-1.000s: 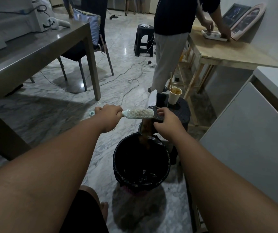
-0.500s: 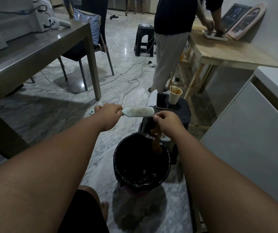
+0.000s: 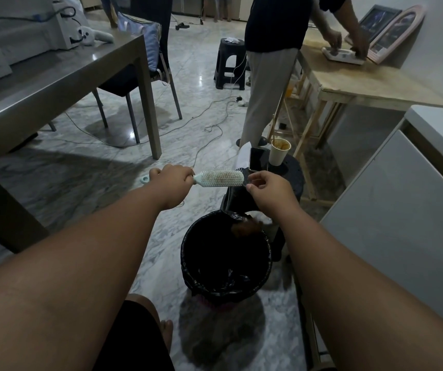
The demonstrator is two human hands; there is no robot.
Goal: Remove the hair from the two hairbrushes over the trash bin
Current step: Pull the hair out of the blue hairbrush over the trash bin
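Head view: above a marble floor [image 3: 81,188], a pale hairbrush [image 3: 221,178] is held over the trash bin [image 3: 225,253], its handle clenched by the left hand [image 3: 173,180]. The right hand [image 3: 267,187] is pinched near its tip; whether hair is caught cannot be told. A rigid, light brush and soft, wispy hair are judged.

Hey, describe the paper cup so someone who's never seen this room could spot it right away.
Find the black-lined trash bin on the marble floor, then the dark round stool just behind it. The paper cup stands upright there beside a dark phone, the only pale thing on it, with brownish contents.
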